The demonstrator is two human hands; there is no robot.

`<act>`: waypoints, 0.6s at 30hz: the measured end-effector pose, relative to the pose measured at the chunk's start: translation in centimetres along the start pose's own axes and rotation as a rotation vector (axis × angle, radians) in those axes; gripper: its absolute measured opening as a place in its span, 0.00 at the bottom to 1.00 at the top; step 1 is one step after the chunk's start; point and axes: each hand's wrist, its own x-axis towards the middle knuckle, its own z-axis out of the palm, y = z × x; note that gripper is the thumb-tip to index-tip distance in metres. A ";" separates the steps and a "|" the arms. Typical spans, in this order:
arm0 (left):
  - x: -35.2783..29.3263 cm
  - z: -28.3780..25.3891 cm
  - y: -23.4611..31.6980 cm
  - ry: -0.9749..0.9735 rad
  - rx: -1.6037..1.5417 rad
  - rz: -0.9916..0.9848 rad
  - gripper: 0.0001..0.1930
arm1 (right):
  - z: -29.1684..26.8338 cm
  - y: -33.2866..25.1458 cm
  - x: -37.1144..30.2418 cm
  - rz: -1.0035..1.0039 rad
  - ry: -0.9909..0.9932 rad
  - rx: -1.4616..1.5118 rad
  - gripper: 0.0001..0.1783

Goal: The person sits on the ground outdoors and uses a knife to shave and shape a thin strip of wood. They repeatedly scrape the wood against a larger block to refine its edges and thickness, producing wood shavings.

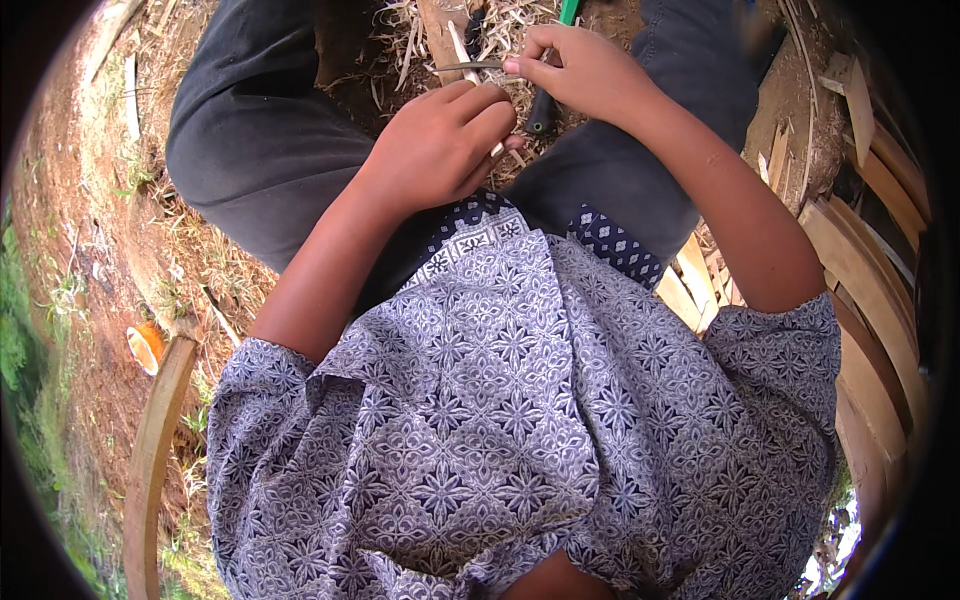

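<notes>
My left hand (445, 140) is closed around a thin pale wooden stick (459, 45), which rises past the knuckles and shows again near the fingertips. Above it, my right hand (580, 75) pinches the end of a narrow dark strip (470, 66) between thumb and fingers. The strip lies across the stick, and whether it is a blade I cannot tell. Just under my right hand, a black handle (541, 115) with a hole in its end rests by my right thigh. Part of it is hidden by the hand.
Wood shavings (405, 45) litter the ground between my legs, with a green object (568, 12) at the top. Curved-looking planks (870, 320) are stacked at the right. On the left are a wooden beam (155, 470) and an orange object (146, 348) on bare soil.
</notes>
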 end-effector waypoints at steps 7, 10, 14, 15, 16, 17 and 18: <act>-0.1 0.0 -0.4 -0.026 -0.013 0.021 0.09 | 0.8 -0.7 1.3 -0.019 0.040 -0.032 0.20; 0.0 0.4 -0.5 -0.033 -0.020 0.035 0.09 | 1.2 -2.4 2.0 0.096 0.029 -0.087 0.21; 0.1 0.3 0.0 -0.058 -0.006 0.029 0.09 | 2.0 -3.4 4.9 0.159 0.164 -0.011 0.17; 0.2 0.1 0.2 -0.063 0.002 0.032 0.09 | 2.4 -2.1 5.8 0.139 0.156 -0.002 0.17; 0.3 -0.1 0.3 -0.068 0.007 0.037 0.09 | 2.8 -0.7 6.6 0.122 0.150 0.005 0.17; 0.4 -0.3 0.4 -0.068 0.013 0.042 0.09 | 3.3 0.8 7.2 0.076 0.180 0.056 0.17; 0.3 -0.4 0.3 -0.064 0.015 0.038 0.09 | 3.1 0.7 7.0 0.089 0.171 0.090 0.17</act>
